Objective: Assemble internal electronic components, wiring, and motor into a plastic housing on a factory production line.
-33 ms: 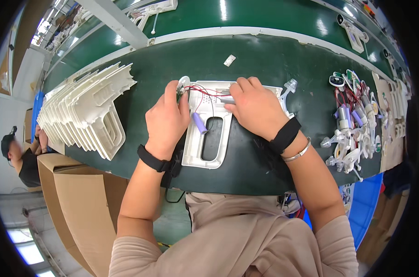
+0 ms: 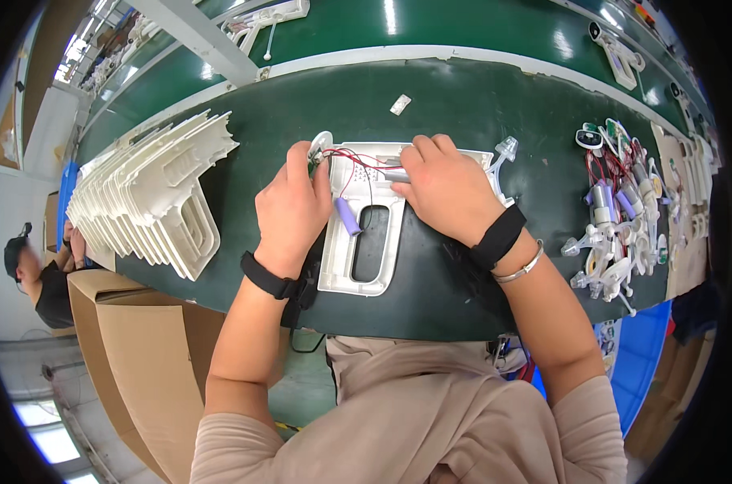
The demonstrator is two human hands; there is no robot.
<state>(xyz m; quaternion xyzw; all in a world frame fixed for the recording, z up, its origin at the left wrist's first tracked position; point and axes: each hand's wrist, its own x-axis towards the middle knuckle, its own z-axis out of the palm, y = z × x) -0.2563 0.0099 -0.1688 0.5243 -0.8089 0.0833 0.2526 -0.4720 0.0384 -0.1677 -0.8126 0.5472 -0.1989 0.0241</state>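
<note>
A white plastic housing half (image 2: 334, 270) with a handle opening lies on the green table in front of me. My left hand (image 2: 292, 208) pinches a small round white part (image 2: 322, 143) at the housing's upper left. Red and black wires (image 2: 362, 159) run from there across the housing to a silver cylindrical motor (image 2: 395, 173). My right hand (image 2: 453, 189) is closed on that motor, its fingers covering much of it. On a thin lead hangs a purple battery cell (image 2: 347, 216), resting at the handle's upper left. A clear-tipped white piece (image 2: 505, 153) sticks out at the right end, partly behind my right hand.
Stacked white housing halves (image 2: 152, 198) stand at the left. A pile of wired motors, batteries and white parts (image 2: 616, 218) lies at the right. A small pale piece (image 2: 400, 105) lies beyond the housing. An open cardboard box (image 2: 144, 355) and another person (image 2: 47, 278) are at far left.
</note>
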